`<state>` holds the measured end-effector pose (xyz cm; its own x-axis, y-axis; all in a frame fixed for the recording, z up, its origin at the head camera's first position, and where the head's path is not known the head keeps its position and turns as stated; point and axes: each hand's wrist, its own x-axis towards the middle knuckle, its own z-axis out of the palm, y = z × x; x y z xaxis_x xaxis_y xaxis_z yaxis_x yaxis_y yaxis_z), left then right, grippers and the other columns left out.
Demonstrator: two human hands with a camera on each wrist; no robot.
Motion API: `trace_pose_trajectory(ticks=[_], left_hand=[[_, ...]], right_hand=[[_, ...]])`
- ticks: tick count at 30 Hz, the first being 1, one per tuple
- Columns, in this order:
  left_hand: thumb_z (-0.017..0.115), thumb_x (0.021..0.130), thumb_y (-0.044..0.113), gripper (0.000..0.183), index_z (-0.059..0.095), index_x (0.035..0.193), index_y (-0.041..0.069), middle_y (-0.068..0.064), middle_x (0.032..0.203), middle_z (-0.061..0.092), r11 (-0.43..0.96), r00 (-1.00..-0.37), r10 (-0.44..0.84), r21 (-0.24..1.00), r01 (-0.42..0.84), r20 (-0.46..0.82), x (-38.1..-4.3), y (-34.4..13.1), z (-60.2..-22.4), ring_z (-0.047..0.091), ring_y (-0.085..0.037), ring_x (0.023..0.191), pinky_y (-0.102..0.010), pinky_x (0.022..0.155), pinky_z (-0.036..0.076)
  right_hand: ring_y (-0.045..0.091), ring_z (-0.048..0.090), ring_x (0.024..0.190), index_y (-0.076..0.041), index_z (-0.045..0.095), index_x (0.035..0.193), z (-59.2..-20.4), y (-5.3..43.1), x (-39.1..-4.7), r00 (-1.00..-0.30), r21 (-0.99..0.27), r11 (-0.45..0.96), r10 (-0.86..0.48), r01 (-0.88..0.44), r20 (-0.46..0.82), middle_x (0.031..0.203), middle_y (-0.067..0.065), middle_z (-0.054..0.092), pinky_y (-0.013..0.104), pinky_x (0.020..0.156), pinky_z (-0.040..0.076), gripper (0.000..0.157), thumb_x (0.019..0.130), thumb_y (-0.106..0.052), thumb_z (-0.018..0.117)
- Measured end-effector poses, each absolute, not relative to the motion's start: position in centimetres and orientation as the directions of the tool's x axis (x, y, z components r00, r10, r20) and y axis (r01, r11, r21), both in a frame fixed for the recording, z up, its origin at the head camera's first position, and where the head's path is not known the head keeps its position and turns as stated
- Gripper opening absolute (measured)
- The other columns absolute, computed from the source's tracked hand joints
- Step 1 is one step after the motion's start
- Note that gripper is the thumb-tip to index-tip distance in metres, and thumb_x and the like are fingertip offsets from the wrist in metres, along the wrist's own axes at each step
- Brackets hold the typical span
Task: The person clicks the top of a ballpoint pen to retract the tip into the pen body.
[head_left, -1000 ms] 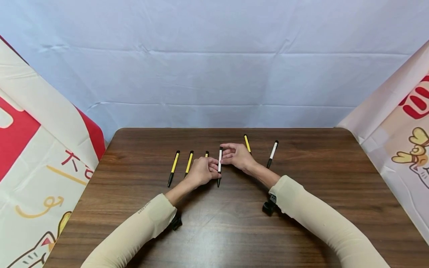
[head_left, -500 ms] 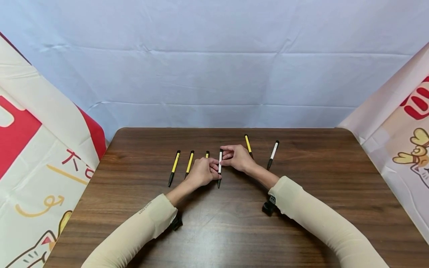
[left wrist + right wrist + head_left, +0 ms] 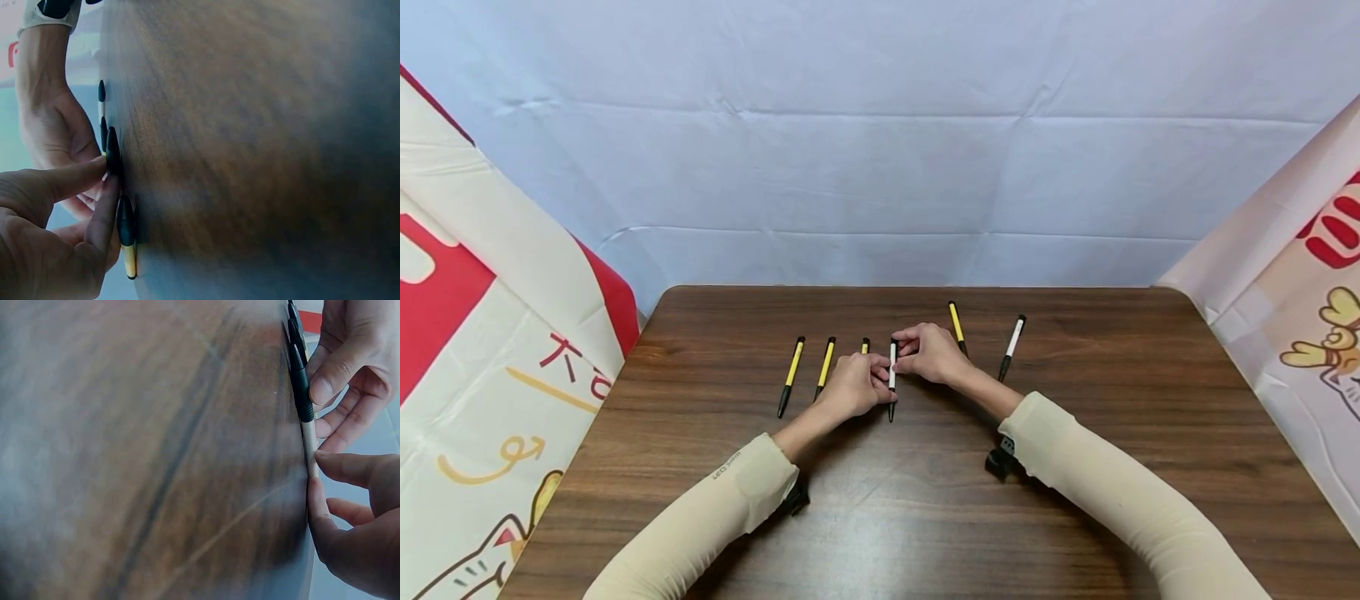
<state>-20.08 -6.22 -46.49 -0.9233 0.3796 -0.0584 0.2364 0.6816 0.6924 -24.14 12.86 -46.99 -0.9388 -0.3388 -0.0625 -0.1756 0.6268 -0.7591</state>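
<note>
Pinching from both flanks, the left hand (image 3: 852, 385) and the right hand (image 3: 931, 354) share one white pen (image 3: 892, 379), and it sits right between them over the brown table (image 3: 880, 533), black tip at six o'clock, top end at twelve! Look at the grip: the left hand works from nine o'clock, thumb down at the black grip section, fingertips further up by the barrel, grasping that pen; the right hand comes in from two o'clock, thumb at the white barrel, index finger up at the black top end, grasping it too. Whether the pen touches the wood, I can't tell. And the line-up around it! Out at nine o'clock from the held pen lies a yellow pen (image 3: 792, 375), top leaning to one o'clock, with a second yellow pen (image 3: 825, 367) alongside, nearer the hand, leaning the same way. A third yellow pen (image 3: 865, 344) peeks out towards eleven, mostly hidden by the left hand. Over at two o'clock, just beyond the right hand, there's a fourth yellow pen (image 3: 957, 325), top tipped towards eleven, and further out, between two and three, a second white pen (image 3: 1012, 342) with its top towards one. Cream sleeves (image 3: 1120, 492) sweep in from seven and five, and a pale sheet (image 3: 880, 167) fills twelve o'clock behind it all.
</note>
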Motion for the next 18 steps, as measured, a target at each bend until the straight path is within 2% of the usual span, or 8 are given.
trace_pose_trajectory(ticks=[12,18], left_hand=[[0.091,0.083,0.01,0.043,0.075,0.121,-0.001,-0.003,0.093,0.079,0.677,-0.923,0.384,0.691,0.254,-0.037,-20.1,-6.4,-46.5,0.075,-0.013,0.086,-0.028,0.081,0.061],[0.088,0.086,0.009,0.042,0.073,0.123,-0.003,-0.006,0.1,0.08,0.641,-0.927,0.374,0.733,0.227,-0.04,-20.1,-6.3,-46.3,0.077,-0.015,0.088,-0.027,0.078,0.062]], right_hand=[[0.023,0.076,0.097,0.001,0.07,0.136,-47.4,13.5,-24.3,-0.944,-0.805,0.572,-0.328,-0.159,-0.047,0.113,0.014,0.078,0.03,0.08,0.061,0.053,0.086,-0.007,0.088],[0.024,0.076,0.098,0.003,0.069,0.135,-47.4,14.0,-24.2,-0.939,-0.82,0.549,-0.34,-0.161,-0.044,0.112,0.016,0.078,0.028,0.079,0.06,0.052,0.087,-0.006,0.086]])
